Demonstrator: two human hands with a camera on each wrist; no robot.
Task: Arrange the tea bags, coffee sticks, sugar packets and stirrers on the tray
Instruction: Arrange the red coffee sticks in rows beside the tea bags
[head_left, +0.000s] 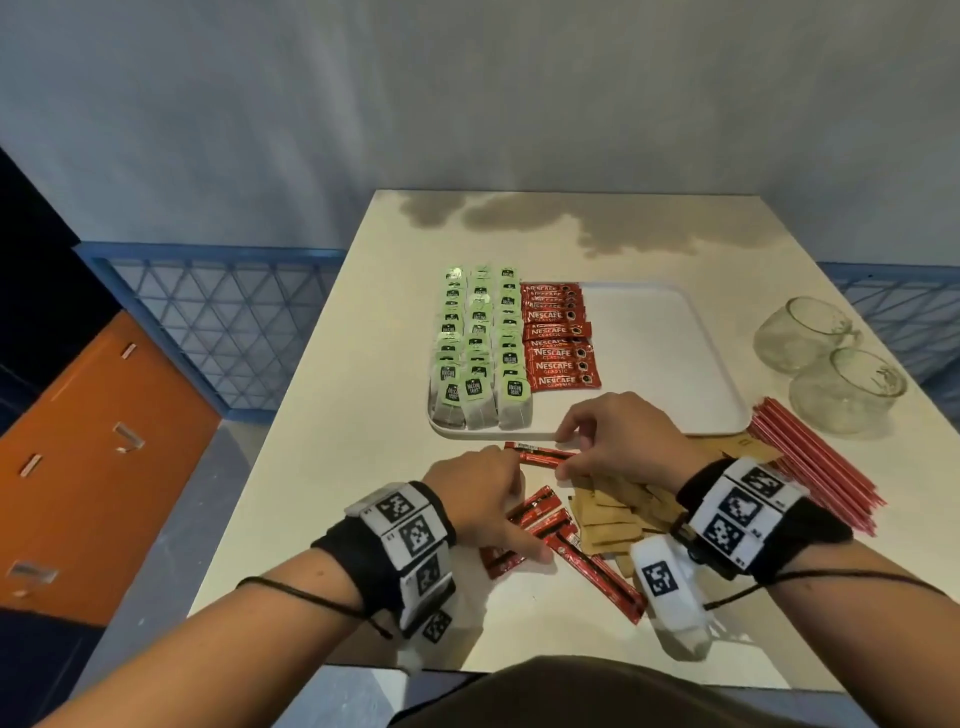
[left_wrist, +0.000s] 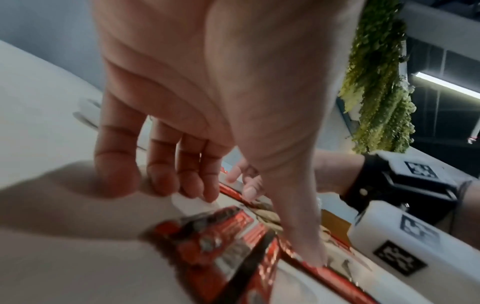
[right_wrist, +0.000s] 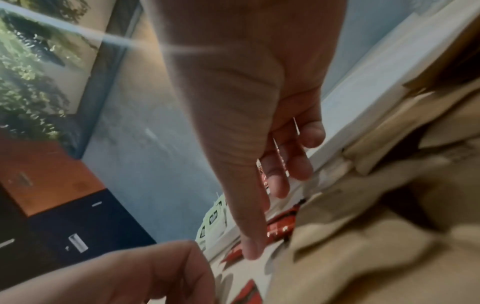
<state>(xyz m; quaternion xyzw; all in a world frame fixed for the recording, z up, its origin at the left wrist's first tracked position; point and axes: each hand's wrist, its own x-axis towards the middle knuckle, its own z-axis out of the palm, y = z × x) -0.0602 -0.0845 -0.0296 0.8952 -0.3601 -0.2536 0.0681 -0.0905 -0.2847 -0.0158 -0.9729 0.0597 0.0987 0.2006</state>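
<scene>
A white tray (head_left: 670, 358) holds three columns of green tea bags (head_left: 480, 343) and one column of red coffee sticks (head_left: 558, 338). Its right half is bare. In front of the tray, my right hand (head_left: 566, 453) pinches the right end of a loose coffee stick (head_left: 543, 457). My left hand (head_left: 519, 501) reaches its fingertips to the stick's left end, and its thumb (left_wrist: 306, 236) presses on other loose sticks (head_left: 540, 519). Brown sugar packets (head_left: 613, 519) lie under my right wrist. Red stirrers (head_left: 815, 467) lie to the right.
Two glass cups (head_left: 805, 332) (head_left: 849, 392) lie on their sides right of the tray. The cream table (head_left: 363, 467) ends in a drop on the left, towards an orange cabinet (head_left: 93, 457). A blue lattice rail (head_left: 218, 322) runs behind.
</scene>
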